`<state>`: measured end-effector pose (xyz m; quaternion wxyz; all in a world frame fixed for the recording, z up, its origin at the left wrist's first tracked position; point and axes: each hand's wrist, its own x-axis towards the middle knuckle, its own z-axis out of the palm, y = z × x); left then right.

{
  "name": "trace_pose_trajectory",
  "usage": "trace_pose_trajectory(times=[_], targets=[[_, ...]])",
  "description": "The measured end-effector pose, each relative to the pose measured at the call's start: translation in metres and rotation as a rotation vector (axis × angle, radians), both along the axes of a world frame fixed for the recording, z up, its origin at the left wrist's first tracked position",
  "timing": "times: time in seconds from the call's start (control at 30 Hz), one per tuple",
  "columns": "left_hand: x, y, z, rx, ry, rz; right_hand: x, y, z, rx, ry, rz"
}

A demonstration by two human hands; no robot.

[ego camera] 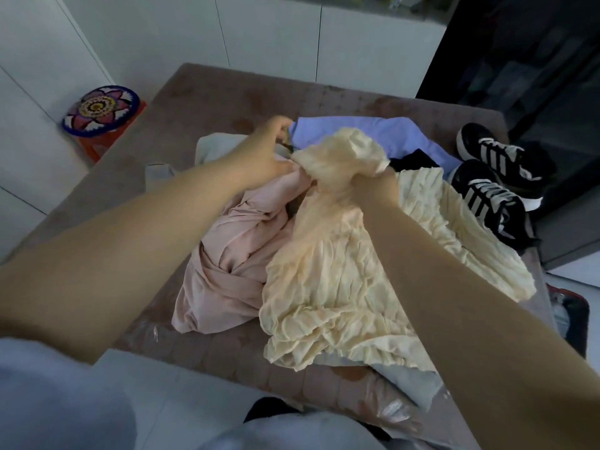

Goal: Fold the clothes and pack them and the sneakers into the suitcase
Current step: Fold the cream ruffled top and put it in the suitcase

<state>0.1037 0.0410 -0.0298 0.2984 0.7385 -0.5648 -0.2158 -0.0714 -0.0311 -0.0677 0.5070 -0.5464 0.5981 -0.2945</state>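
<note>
A room in a home — white cupboard doors (pixel 266 37) behind, a padded mauve ottoman (pixel 211 99) on pale floor tiles (pixel 156 384), a crochet-topped orange stool (pixel 97 112) beside it.

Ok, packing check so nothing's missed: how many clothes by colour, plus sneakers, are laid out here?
Cream crinkled garment: 1
Pink smooth garment: 1
Lilac-blue garment: 1
Black garment: 1
Pale grey cloth: at least 1
Black white-striped sneakers: 2
Total: at least 7

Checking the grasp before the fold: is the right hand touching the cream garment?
Touching. The head view shows the right hand gripping a bunched part of the cream garment, with fabric bulging out above its fingers.
</note>
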Motion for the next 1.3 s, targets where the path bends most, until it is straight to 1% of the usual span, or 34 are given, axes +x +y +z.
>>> trace_pose_trajectory(times=[0.07, 0.1, 0.23, 0.3, 0.4, 0.47, 0.53, 0.6, 0.63, 0.7, 0.73, 0.77, 0.8, 0.87, 0.9, 0.93, 1.03, 1.13, 1.23, 1.3], targets=[[-0.010, -0.009, -0.021, 0.073, -0.067, 0.006, -0.017, 0.005, -0.018, 0.128, 0.130, 0.069], [-0.016, -0.015, -0.029, 0.092, -0.115, 0.011, -0.024, 0.008, -0.025, 0.175, 0.132, 0.088], [-0.036, -0.041, -0.041, 0.099, -0.315, 0.052, -0.040, 0.016, -0.036, 0.225, -0.025, 0.033], [-0.041, -0.056, -0.045, 0.193, -0.417, 0.111, -0.046, 0.018, -0.037, 0.250, -0.092, 0.046], [-0.044, -0.075, -0.050, 0.388, -0.451, 0.144, -0.057, 0.026, -0.035, 0.285, -0.151, 0.130], [-0.045, -0.084, -0.050, 0.454, -0.465, 0.137, -0.071, 0.028, -0.034, 0.291, -0.134, 0.141], [-0.042, -0.089, -0.050, 0.412, -0.432, 0.158, -0.094, 0.026, -0.033, 0.202, -0.032, 0.120], [-0.037, -0.092, -0.049, 0.307, -0.356, 0.168, -0.130, 0.022, -0.034, 0.038, 0.075, 0.031], [-0.033, -0.092, -0.047, 0.238, -0.345, 0.171, -0.152, 0.018, -0.036, -0.052, 0.118, -0.061], [-0.025, -0.091, -0.037, 0.087, -0.360, 0.183, -0.200, 0.009, -0.039, -0.187, 0.172, -0.320], [-0.019, -0.091, -0.032, 0.013, -0.354, 0.194, -0.224, 0.003, -0.042, -0.211, 0.212, -0.436], [-0.015, -0.091, -0.025, -0.047, -0.332, 0.207, -0.245, -0.005, -0.046, -0.199, 0.272, -0.500], [-0.010, -0.090, -0.019, -0.081, -0.305, 0.228, -0.262, -0.012, -0.051, -0.136, 0.346, -0.495], [-0.005, -0.089, -0.016, -0.074, -0.264, 0.258, -0.280, -0.024, -0.061, 0.086, 0.444, -0.373], [-0.007, -0.087, -0.017, -0.040, -0.243, 0.251, -0.284, -0.027, -0.065, 0.180, 0.443, -0.303], [-0.011, -0.084, -0.021, 0.003, -0.235, 0.229, -0.285, -0.028, -0.068, 0.227, 0.436, -0.237], [-0.039, -0.073, -0.035, 0.095, -0.343, 0.118, -0.290, -0.032, -0.069, 0.198, 0.463, -0.110], [-0.072, -0.061, -0.046, 0.146, -0.459, -0.046, -0.298, -0.033, -0.057, 0.100, 0.468, -0.010], [-0.106, -0.044, -0.055, 0.169, -0.466, -0.185, -0.297, -0.033, -0.031, -0.019, 0.347, 0.054], [-0.140, -0.025, -0.063, 0.209, -0.427, -0.329, -0.293, -0.034, -0.014, -0.082, 0.335, 0.080]])
